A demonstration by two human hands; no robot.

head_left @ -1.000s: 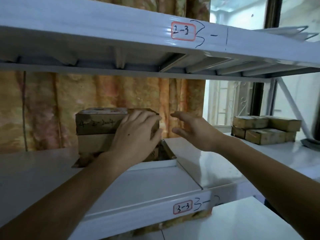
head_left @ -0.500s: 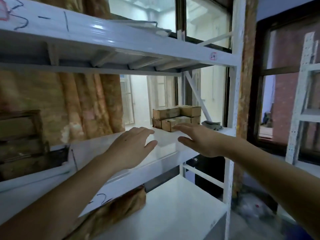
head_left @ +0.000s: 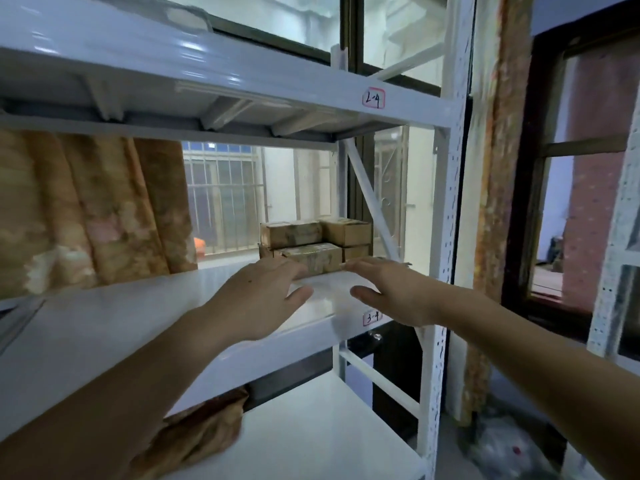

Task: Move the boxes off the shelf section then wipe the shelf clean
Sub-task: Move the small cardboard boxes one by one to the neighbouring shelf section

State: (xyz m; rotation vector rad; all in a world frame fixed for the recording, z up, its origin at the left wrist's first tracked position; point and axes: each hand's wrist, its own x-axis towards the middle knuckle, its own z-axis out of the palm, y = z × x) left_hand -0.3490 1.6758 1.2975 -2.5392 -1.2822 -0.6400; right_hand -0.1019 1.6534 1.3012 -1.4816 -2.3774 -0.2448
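Your left hand [head_left: 256, 299] and right hand [head_left: 394, 292] are both spread, palms down, holding nothing, above the front edge of the white shelf [head_left: 104, 334]. The shelf surface left of your hands is bare and open. The boxes [head_left: 313, 245], brown cardboard stacked two high, sit at the shelf's right end, just beyond your fingertips [head_left: 301, 271], near the perforated upright post [head_left: 446, 209].

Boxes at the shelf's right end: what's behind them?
Behind the boxes are a white diagonal brace and a barred window. The shelf directly behind the stack is hidden.
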